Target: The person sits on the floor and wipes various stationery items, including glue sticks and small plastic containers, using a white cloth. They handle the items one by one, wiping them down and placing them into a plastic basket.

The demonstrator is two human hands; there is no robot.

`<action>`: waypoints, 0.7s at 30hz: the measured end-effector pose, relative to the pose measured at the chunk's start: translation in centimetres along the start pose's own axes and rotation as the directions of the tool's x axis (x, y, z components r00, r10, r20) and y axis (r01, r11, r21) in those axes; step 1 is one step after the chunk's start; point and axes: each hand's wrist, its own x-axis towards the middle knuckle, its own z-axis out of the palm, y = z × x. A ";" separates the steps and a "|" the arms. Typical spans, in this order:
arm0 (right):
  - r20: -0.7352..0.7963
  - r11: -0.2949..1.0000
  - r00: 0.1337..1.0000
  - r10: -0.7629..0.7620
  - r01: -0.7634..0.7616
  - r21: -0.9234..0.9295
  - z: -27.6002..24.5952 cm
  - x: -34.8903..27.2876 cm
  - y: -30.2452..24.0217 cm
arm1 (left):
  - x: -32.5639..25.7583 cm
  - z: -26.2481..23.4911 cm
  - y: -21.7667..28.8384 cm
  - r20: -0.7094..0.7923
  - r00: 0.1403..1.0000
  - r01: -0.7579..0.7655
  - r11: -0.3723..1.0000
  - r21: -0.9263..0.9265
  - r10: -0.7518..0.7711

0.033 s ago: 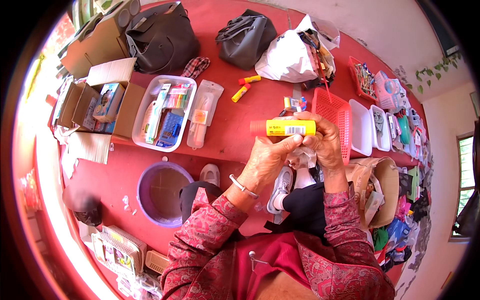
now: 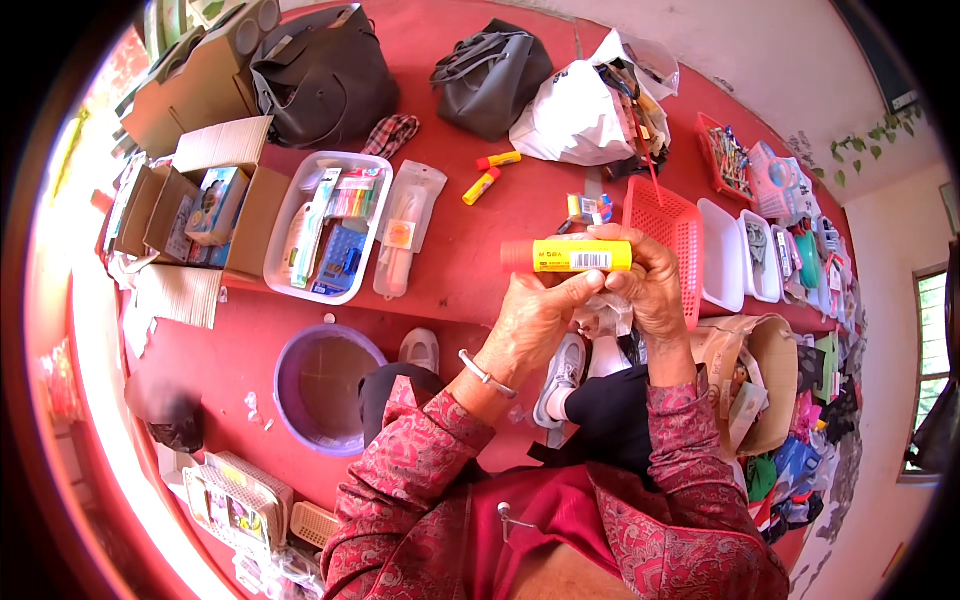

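Yellow glue stick point(image 2: 580, 256) with an orange cap, held level above the red floor point(image 2: 470, 250), near the middle of the view. Right hand point(image 2: 650, 280) closed around its right end, fingers curled over the tube; left hand point(image 2: 535, 320) pinching it from below with thumb and fingertips, a silver bangle point(image 2: 485, 372) on that wrist. Scrap of clear wrapping point(image 2: 605, 312) bunched between both palms, just under the stick. Red mesh basket point(image 2: 665, 235) just behind the right hand, white trays point(image 2: 740, 255) of small goods beyond it to the right. Two more yellow glue sticks point(image 2: 490, 175) lying loose on the floor farther out, near a dark grey bag point(image 2: 490, 75) and a white plastic bag point(image 2: 580, 115). To the left, a clear tray point(image 2: 325, 225) of stationery, a packaged toothbrush set point(image 2: 405, 225) beside it, and an open cardboard box point(image 2: 200, 210). Lower left, a purple basin point(image 2: 325, 385). Patterned red sleeves point(image 2: 420, 460) entering from the bottom edge, white shoes point(image 2: 565, 370) below the hands.
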 end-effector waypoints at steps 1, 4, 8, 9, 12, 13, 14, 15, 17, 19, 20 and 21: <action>-0.012 1.000 1.000 -0.003 0.003 -0.005 -0.1 0.0 0.1 | 0.0 0.1 0.0 0.005 1.000 -0.004 1.000 -0.005 0.004; -0.026 0.999 1.000 -0.009 0.008 -0.033 -0.1 0.0 -0.1 | 0.0 0.1 -0.2 0.016 1.000 -0.007 1.000 -0.022 0.008; -0.041 0.999 0.999 -0.007 0.006 -0.037 -0.2 0.0 -0.1 | -0.1 0.1 -0.2 0.032 0.999 0.023 0.999 -0.039 -0.022; -0.044 1.000 0.999 -0.004 0.003 -0.027 -0.1 0.0 -0.2 | 0.0 0.1 -0.2 0.039 0.999 0.032 0.999 -0.042 -0.031; -0.062 1.000 0.998 0.005 -0.007 -0.026 0.0 -0.1 -0.1 | 0.1 -0.2 -0.5 0.008 0.999 0.043 0.999 -0.020 -0.043; -0.071 1.000 0.997 0.008 -0.010 -0.029 0.0 -0.1 -0.1 | 0.1 -0.3 -0.6 0.002 0.998 0.065 0.998 -0.018 -0.065; -0.078 0.999 0.997 0.012 -0.014 -0.029 0.0 -0.1 -0.1 | 0.1 -0.4 -0.6 -0.004 0.996 0.086 0.996 -0.016 -0.086; -0.086 0.999 0.996 0.016 -0.018 -0.028 0.0 0.0 0.0 | 0.1 -0.5 -0.6 -0.010 0.994 0.108 0.994 -0.014 -0.108; -0.107 0.999 0.994 0.030 -0.033 -0.026 0.0 0.0 0.1 | 0.2 -0.5 -0.7 -0.037 0.993 0.116 0.993 0.015 -0.115; -0.131 0.998 0.990 0.053 -0.056 -0.020 -0.1 0.0 0.3 | 0.3 -0.6 -0.9 -0.054 0.995 0.090 0.995 0.033 -0.088; -0.140 0.998 0.989 0.049 -0.054 -0.031 -0.2 0.1 0.4 | 0.4 -0.7 -1.1 -0.057 0.997 0.059 0.998 0.037 -0.057; -0.150 0.998 0.988 0.045 -0.052 -0.043 -0.3 0.1 0.6 | 0.4 -0.7 -1.2 -0.060 0.998 0.029 0.999 0.041 -0.027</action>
